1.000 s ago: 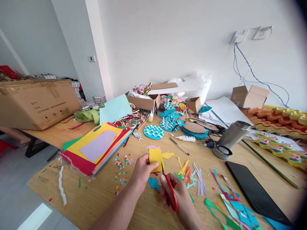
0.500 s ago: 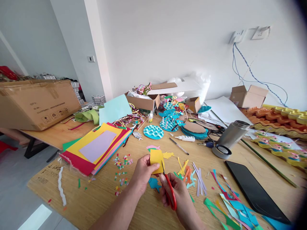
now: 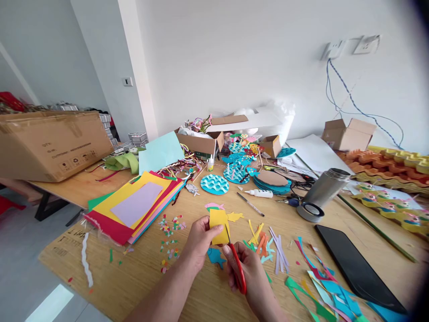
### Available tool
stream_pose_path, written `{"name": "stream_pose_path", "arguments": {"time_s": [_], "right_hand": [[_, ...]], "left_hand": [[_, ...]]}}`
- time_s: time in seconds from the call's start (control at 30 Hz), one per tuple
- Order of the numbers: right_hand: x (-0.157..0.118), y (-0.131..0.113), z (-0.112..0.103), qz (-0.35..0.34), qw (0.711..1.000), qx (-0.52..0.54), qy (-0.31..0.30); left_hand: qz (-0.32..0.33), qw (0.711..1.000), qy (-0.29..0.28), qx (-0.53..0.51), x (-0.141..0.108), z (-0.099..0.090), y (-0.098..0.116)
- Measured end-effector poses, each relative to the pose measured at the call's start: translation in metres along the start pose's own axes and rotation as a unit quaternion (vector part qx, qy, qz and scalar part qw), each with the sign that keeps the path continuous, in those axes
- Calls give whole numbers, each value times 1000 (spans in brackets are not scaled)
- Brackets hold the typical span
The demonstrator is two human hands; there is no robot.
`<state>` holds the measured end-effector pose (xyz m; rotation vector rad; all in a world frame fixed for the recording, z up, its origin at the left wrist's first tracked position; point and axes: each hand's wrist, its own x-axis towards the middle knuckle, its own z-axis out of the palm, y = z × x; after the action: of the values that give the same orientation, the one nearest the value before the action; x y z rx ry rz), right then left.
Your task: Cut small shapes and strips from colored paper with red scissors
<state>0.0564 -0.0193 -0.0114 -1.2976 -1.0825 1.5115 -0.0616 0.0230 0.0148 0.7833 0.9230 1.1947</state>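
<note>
My left hand (image 3: pixel 202 239) pinches a yellow piece of paper (image 3: pixel 217 221) between thumb and fingers, above the table. Wrapped round the red handles of a pair of scissors (image 3: pixel 240 275), my right hand (image 3: pixel 248 266) holds the blades at the paper's right edge. Just beyond the paper lie a pink paper fish (image 3: pixel 214 206) and a yellow paper fish (image 3: pixel 236 216). A blue paper fish (image 3: pixel 216 257) shows on the table between my hands, partly covered. Right of the scissors are thin paper strips (image 3: pixel 279 250) in several colours.
Coloured sheets (image 3: pixel 130 205) are stacked at left, near small paper confetti (image 3: pixel 170 239). A black phone (image 3: pixel 357 266), an open steel flask (image 3: pixel 326 190) and curled paper scraps (image 3: pixel 330 286) lie on the right. Behind are a glue bottle (image 3: pixel 259 193), a pen (image 3: pixel 250 204) and turquoise wavy discs (image 3: pixel 214 184).
Both hands keep almost the same place, with the paper and scissors still held. My left thumb sits slightly higher on the yellow paper.
</note>
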Motion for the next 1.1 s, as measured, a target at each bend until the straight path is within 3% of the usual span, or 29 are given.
{"name": "stream_pose_path", "arguments": {"time_s": [1.1], "right_hand": [[-1,-3,0,26,999,-24,-10]], "left_hand": [[-31,999,9,27,1,-4,-1]]}}
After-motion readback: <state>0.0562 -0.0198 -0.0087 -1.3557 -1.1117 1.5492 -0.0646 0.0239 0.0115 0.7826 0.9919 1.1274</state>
